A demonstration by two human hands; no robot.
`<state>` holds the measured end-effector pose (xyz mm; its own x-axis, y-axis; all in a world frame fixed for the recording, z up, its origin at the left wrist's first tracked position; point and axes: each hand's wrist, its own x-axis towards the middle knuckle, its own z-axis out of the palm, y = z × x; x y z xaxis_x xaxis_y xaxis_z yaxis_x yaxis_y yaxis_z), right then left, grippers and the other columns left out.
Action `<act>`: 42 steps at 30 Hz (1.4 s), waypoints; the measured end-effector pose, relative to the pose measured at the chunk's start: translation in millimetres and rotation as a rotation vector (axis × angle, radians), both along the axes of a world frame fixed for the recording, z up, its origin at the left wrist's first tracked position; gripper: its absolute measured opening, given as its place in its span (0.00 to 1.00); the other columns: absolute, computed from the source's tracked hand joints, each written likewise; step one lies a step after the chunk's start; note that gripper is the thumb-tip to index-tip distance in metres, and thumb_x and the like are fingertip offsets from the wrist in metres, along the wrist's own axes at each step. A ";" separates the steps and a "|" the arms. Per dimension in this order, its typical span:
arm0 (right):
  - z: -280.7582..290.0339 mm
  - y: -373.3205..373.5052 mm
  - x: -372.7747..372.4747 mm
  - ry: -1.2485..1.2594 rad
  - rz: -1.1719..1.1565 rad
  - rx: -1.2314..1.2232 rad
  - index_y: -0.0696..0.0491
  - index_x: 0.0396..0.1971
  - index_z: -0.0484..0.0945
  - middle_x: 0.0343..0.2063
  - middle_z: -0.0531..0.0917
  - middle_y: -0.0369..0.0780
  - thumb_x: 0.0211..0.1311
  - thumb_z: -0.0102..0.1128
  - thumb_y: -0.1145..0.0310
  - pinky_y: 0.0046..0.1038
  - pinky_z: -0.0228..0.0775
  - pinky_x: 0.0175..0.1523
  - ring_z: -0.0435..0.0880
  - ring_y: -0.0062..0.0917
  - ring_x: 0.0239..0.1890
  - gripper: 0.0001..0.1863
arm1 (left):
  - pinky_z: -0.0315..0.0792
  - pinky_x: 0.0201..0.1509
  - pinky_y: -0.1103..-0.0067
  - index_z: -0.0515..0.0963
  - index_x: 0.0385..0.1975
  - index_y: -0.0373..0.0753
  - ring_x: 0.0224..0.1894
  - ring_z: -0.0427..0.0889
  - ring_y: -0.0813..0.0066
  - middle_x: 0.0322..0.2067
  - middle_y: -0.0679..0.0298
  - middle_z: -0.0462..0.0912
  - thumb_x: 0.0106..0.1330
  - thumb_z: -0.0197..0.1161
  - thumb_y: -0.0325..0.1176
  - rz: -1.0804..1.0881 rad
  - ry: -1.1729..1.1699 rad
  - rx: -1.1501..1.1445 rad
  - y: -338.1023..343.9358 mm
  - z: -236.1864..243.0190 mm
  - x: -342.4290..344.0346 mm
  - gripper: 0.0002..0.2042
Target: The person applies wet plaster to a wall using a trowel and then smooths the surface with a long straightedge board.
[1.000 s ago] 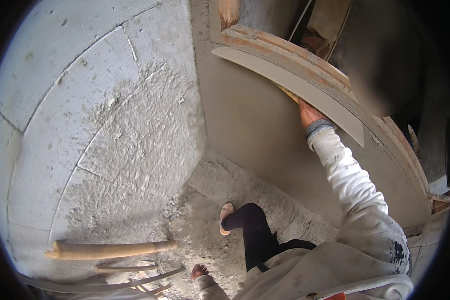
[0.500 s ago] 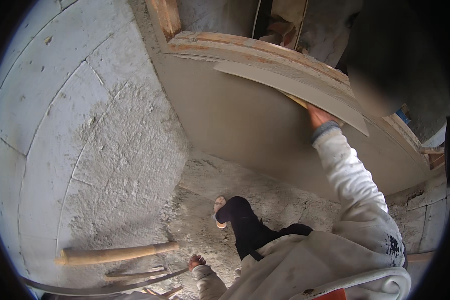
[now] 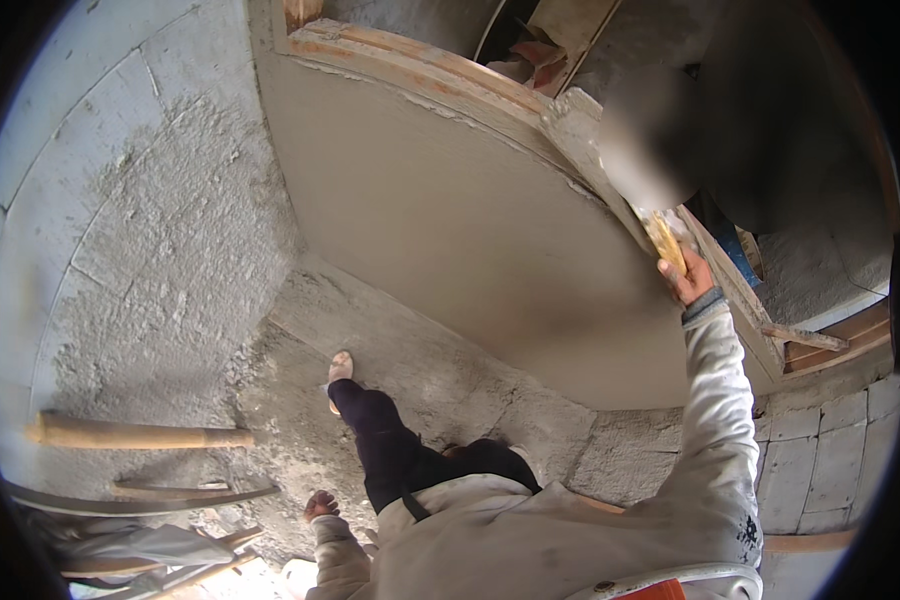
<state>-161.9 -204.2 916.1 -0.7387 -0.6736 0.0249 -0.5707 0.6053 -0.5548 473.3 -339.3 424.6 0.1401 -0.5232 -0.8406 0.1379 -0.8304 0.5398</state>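
Observation:
My right hand (image 3: 690, 276) is closed around the yellowish wooden handle of a long plastering float (image 3: 662, 238). The float's pale blade lies along the window opening's lower edge, at the top of the plastered wall (image 3: 450, 220). A dark blurred shape covers part of the blade. That wall is smooth, wet-looking and grey-brown, with a ragged ridge of plaster just under the wooden frame (image 3: 420, 65). Low on the left, my left hand (image 3: 320, 506) hangs over the floor beside my leg, fingers curled, with nothing visible in it.
A rough, partly coated block wall (image 3: 160, 220) rises on the left. On the floor at lower left lie a wooden pole (image 3: 145, 432), several thinner strips and a grey sheet (image 3: 140, 545). Bare blockwork (image 3: 830, 465) stands at right. My foot (image 3: 341, 366) rests on the gritty floor.
My right hand has carried the float from the wall face below the frame up and right to the frame's edge, tilting the blade. My view has shifted right; my left hand still hangs low.

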 end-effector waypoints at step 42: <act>-177.2 -533.4 89.6 0.213 0.038 0.213 0.57 0.37 0.68 0.16 0.78 0.52 0.58 0.45 0.45 0.43 0.71 0.28 0.80 0.47 0.22 0.27 | 0.65 0.15 0.79 0.73 0.32 0.40 0.16 0.72 0.73 0.22 0.60 0.77 0.56 0.60 0.35 -0.106 -0.010 0.011 -344.9 94.8 -29.2 0.08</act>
<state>-72.3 -737.6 738.9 -0.7059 -0.7076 0.0321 -0.6854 0.6710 -0.2830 444.1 -684.2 519.5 0.0924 -0.5267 -0.8450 0.0437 -0.8457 0.5319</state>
